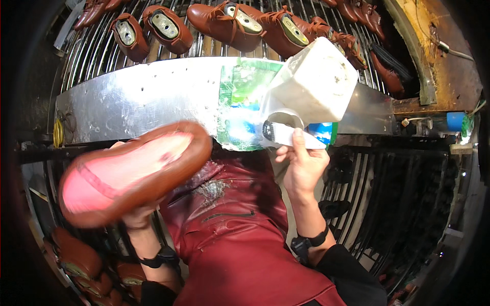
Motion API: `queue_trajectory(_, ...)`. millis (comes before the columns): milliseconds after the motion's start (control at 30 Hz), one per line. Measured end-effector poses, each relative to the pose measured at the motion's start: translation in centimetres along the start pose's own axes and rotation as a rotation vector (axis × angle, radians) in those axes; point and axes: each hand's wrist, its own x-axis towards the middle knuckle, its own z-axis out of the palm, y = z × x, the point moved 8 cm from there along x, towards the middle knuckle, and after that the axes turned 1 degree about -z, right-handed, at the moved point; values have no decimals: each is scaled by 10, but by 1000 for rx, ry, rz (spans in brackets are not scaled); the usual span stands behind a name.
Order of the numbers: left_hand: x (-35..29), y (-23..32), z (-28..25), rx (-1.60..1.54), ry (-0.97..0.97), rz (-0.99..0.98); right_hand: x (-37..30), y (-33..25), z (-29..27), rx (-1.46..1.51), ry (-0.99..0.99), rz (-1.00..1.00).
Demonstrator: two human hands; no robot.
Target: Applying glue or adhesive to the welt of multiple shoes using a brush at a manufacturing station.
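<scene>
My left hand (137,216) holds up a brown shoe (148,196), its pink and cream underside turned toward me and slightly blurred. Most of that hand's fingers are hidden behind the shoe. My right hand (306,166) pinches the pale, flat handle of what looks like a brush (291,135), dark at its far end. That dark end is at the round mouth of a white, square-sided plastic container (326,76). Under the container, a green, white and blue plastic sheet (245,97) covers part of the metal ledge (138,92).
Beyond the ledge, several brown laced shoes (224,23) sit on a rack of metal bars (92,53). More brown shoes (76,255) lie low at the left. Dark racks (362,178) stand at the right, below a wooden frame (449,71). A red apron (240,255) covers my lap.
</scene>
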Motion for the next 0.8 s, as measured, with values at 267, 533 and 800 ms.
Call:
queue_trajectory(267,-19,-18,72,339,-21,490,-17,22,54,368,-292,385)
queue_trajectory(533,-25,-18,65,430,-69,430,-29,43,106,124,-623,209)
queue_trajectory(800,-22,-16,65,429,-24,464,34,60,159,48,-500,100)
